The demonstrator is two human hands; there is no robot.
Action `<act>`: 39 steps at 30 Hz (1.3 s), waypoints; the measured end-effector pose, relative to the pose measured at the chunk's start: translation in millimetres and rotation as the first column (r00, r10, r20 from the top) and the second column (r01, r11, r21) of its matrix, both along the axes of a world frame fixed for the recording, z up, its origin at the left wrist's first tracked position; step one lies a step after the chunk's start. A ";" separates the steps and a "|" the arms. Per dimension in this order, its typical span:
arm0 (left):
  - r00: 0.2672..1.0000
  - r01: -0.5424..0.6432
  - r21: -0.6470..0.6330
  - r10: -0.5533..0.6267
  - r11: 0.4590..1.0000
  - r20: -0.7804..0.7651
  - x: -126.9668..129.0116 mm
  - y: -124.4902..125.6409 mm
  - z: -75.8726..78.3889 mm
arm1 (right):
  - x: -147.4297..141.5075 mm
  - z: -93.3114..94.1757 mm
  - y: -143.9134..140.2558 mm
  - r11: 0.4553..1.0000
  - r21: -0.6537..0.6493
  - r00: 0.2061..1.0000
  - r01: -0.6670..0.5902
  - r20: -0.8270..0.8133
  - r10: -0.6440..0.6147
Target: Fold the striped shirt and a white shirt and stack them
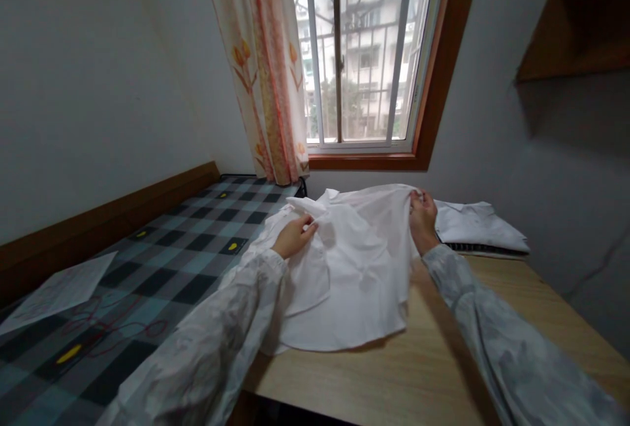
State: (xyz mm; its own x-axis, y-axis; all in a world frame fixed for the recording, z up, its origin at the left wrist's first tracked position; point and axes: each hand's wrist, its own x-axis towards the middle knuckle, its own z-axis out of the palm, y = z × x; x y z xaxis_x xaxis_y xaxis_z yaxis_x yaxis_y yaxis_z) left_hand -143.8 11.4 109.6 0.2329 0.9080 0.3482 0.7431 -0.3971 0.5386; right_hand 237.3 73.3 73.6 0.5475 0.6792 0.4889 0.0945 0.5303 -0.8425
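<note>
A white shirt (352, 275) lies partly spread over the wooden table, its curved hem toward me. My left hand (296, 235) pinches the cloth at the upper left of the shirt. At the upper right, my right hand (423, 219) grips another part of the shirt and holds it raised, so the thin fabric stretches between both hands. Folds hide where the collar and sleeves run. Just beyond my right hand rests a folded white garment (477, 221) on a dark ridged item (485, 249).
The wooden table (354, 386) reaches toward the wall under the window (364, 52). To the left is a bed with a checked cover (191, 268), bearing a sheet of paper (63, 288) and a thin red cord (105, 326). A patterned curtain (270, 71) hangs behind; a wooden shelf (575, 25) juts out upper right.
</note>
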 end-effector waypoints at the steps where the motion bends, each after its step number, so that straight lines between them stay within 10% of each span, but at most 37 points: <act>1: 1.000 0.007 -0.018 -0.007 1.000 0.020 1.6 2.7 -8.5 | 15.7 -1.8 -2.1 0.997 -0.022 0.996 0.074 -0.056 -0.075; 10: 1.000 0.012 -0.341 -0.017 0.940 -0.010 -32.5 7.8 -47.3 | 156.5 -24.0 -66.2 0.828 -0.131 0.818 0.545 0.299 -0.491; 15: 0.998 -0.067 -0.278 0.069 0.958 -0.004 -23.9 13.3 -39.8 | 172.9 -26.9 -95.2 0.722 -0.393 0.468 0.569 0.877 0.109; 20: 0.989 -0.106 -0.219 0.081 0.970 -0.120 16.2 19.4 -45.6 | 111.8 -26.6 -96.0 0.823 -0.190 0.071 0.535 0.981 0.180; 29: 0.775 -0.150 -0.123 0.039 0.981 -0.630 46.7 -4.8 -46.2 | 76.7 -38.3 -82.4 0.671 -0.462 0.100 0.579 0.858 0.504; 39: 0.722 -0.060 -0.117 -0.038 0.991 -0.691 82.9 -24.7 -23.0 | 115.5 21.4 -121.7 0.683 -0.323 0.082 0.655 0.929 0.361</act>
State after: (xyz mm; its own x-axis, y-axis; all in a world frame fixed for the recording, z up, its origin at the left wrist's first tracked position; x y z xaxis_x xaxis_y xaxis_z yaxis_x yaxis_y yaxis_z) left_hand -60.9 -13.3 86.6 0.3536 0.9352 -0.0190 0.9317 -0.3539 -0.0822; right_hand 352.8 -48.4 95.0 0.1229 0.9719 0.2007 0.9879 -0.1391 0.0688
